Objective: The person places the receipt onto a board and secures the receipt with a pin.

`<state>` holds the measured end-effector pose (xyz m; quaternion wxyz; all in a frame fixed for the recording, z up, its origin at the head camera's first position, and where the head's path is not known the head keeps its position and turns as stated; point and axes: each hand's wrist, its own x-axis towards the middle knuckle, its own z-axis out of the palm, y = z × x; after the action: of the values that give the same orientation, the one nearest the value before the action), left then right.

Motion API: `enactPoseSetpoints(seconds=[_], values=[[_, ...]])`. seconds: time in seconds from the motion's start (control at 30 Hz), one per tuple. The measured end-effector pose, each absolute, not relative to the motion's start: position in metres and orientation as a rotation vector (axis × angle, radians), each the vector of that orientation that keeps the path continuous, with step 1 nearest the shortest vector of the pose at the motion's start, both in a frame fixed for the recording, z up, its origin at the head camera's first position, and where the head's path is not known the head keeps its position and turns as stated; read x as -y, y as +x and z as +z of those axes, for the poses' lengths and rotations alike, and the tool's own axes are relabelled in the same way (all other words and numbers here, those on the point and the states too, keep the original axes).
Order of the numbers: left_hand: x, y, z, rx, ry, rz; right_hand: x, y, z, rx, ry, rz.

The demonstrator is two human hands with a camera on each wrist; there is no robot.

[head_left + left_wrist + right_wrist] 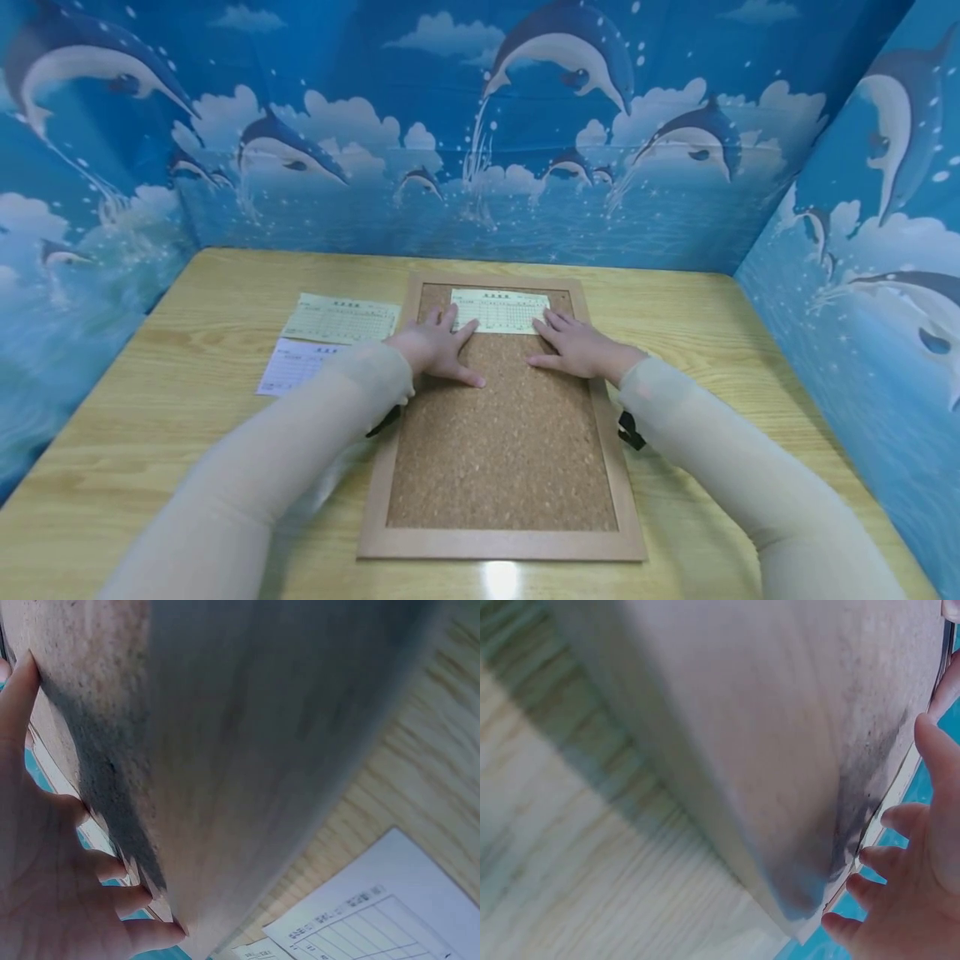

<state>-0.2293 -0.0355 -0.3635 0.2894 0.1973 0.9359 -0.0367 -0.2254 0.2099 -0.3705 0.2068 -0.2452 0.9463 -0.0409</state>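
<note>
A pale green printed form slip [501,312] lies across the upper part of a wood-framed cork board [502,442]. My left hand [438,343] spreads its fingers at the slip's left end, thumb pointing inward over the cork. At the other end, my right hand [577,343] has its fingertips on the slip's right edge, fingers spread. In the left wrist view, the left hand [52,855] reaches over the cork with fingers extended. The right wrist view has the right hand [907,877] beside the board's frame [757,772], fingers slightly bent and apart.
Left of the board, another green form slip [341,319] and a white form slip [292,367] lie on the wood-grain table [187,433], the white one partly behind my left sleeve. A blue dolphin-print curtain [450,200] stands along the table's back and sides.
</note>
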Motion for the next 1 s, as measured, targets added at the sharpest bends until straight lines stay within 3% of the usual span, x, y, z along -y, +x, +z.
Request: enactPoseSetpoints(seconds=[1.0], values=[[0.037, -0.23, -0.363, -2.481, 0.512, -0.062, -0.245, -0.205, -0.363, -2.722, -0.71, -0.27]])
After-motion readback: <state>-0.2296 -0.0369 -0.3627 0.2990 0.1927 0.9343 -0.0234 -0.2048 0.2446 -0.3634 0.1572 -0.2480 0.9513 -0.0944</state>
